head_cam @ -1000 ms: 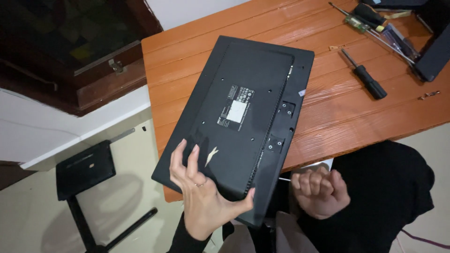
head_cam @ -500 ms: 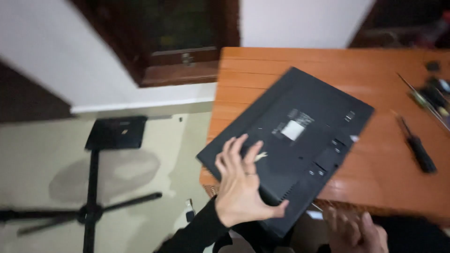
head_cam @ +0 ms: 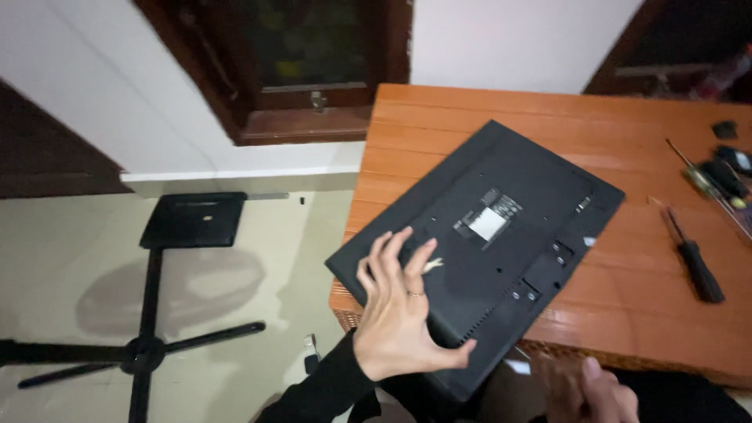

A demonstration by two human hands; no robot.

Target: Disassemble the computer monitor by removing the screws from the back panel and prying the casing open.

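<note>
The monitor [head_cam: 501,243] lies face down on the orange wooden table [head_cam: 627,117], rear panel up, rotated diagonally. Its near corner overhangs the table's front-left edge, towards the person. A white label sits near the centre of the rear panel; its print is too small to read.

Left hand [head_cam: 399,313]: placed flat on the rear panel at the overhanging near corner. The 4 fingers are spread wide and extended, and the thumb points right along the lower edge. The hand is open, pressing on the surface rather than closed around anything. A ring shows on 1 finger. The sleeve is black.

Right hand [head_cam: 587,388]: low in the view, below the table's front edge, just beside the monitor's lower edge. It is blurred and partly cut off; it cannot be told whether it is open, closed or holding anything.

On the table, well apart from the monitor at the right side, lies a black-handled screwdriver [head_cam: 691,258]. Further small dark tools [head_cam: 724,176] lie near the right edge, too blurred to identify.

On the floor at left stands a black stand [head_cam: 168,274] with a flat square plate and spreading legs. No container is in view.
</note>
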